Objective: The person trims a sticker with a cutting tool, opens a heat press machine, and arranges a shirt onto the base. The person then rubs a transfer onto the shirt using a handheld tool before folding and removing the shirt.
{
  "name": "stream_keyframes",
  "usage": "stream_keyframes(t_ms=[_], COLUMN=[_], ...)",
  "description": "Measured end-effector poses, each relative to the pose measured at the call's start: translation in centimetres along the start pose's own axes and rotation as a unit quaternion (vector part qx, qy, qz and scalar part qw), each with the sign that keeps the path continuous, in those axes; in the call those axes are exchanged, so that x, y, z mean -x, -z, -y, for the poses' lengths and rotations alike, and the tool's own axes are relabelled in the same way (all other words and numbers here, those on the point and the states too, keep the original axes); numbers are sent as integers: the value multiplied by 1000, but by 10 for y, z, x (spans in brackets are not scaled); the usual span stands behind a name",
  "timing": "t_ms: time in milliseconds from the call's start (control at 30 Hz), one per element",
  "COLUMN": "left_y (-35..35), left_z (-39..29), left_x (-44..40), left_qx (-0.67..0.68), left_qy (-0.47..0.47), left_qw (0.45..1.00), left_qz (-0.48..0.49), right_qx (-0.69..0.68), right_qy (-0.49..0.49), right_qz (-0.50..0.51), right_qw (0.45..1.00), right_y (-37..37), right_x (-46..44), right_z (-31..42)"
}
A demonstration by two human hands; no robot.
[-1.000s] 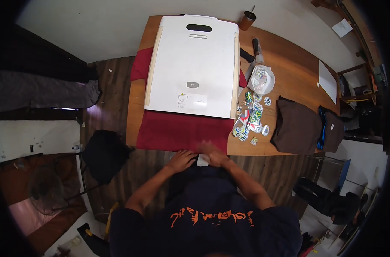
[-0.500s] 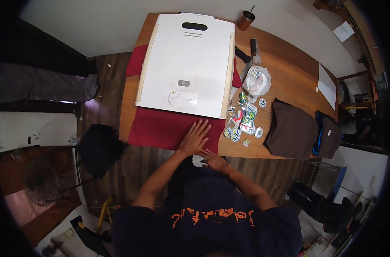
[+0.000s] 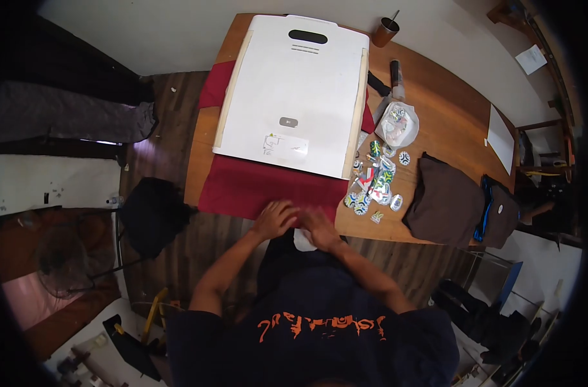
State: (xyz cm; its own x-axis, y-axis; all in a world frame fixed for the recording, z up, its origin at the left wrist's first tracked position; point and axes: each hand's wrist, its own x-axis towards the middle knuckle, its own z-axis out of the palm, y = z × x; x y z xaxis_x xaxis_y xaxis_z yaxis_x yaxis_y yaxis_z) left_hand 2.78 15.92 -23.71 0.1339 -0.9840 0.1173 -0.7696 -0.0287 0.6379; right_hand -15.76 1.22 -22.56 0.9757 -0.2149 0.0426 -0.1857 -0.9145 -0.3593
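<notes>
A dark red cloth [image 3: 242, 190], apparently a garment, lies on the table with a white board [image 3: 287, 84] covering its middle. The board has an oval slot near the top and pale strips down both sides. At the cloth's near edge, my left hand [image 3: 274, 220] has its fingers bent and drawn together; whatever may be between them is hidden. Close beside it is my right hand [image 3: 318, 229], its fingers smeared by motion near the left fingertips. Below the right hand, a white piece [image 3: 303, 240] shows against my dark clothing; its kind is unclear.
Right of the board lie several round patterned stickers [image 3: 358, 203] and a white bowl [image 3: 397, 126] holding plastic wrappings. Folded brown cloth [image 3: 443, 200] sits at the table's right. A brown cup [image 3: 385, 32] stands at the back. A dark-covered chair [image 3: 153, 216] is at left.
My left hand has drawn back from lying flat on the red cloth to its near edge, fingers now bent. My right hand has risen slightly beside it. The whole view has shifted a little.
</notes>
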Motion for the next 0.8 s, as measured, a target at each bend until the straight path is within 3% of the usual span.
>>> stream_keyframes(t_ms=[67, 100, 200, 267, 333, 367, 400, 467, 567, 667, 800], left_y=[14, 10, -31, -47, -38, -32, -28, -23, 16, 15, 26], left_z=[-7, -4, 25, 40, 31, 29, 33, 41, 21, 28, 20], left_x=[-21, -18, 30, 73, 85, 89, 92, 98, 55, 31, -13], left_qx=[-46, -45, -19, 69, 8, -23, 8, 73, 23, 6, -10], left_qy=[9, 34, -18, -118, -50, -15, -10, -3, 73, 63, 48], left_qw=[997, 998, 996, 971, 932, 899, 938, 985, 996, 997, 998], left_qz=[-58, -24, 82, 196, 359, 437, 347, 157, 45, -33, -44], right_qx=[-169, -201, -220, -143, -22, -13, -106, -277, -336, -140, -75], right_qy=[104, 34, -33, -54, -108, -91, -39, 67, -47, -57, -50], right_qz=[163, 173, 43, -62, -115, -63, 59, 298, 212, -85, 78], right_qw=[967, 964, 974, 986, 987, 994, 992, 911, 916, 985, 993], right_y=[-21, -16, 2, 17, 20, 4, -16, -47, -23, -5, -35], right_x=[27, 28, 1, -22, -35, -25, -10, 15, 7, -18, 2], right_z=[3, 6, 3, 8, 17, 18, 16, 11, 16, 13, 22])
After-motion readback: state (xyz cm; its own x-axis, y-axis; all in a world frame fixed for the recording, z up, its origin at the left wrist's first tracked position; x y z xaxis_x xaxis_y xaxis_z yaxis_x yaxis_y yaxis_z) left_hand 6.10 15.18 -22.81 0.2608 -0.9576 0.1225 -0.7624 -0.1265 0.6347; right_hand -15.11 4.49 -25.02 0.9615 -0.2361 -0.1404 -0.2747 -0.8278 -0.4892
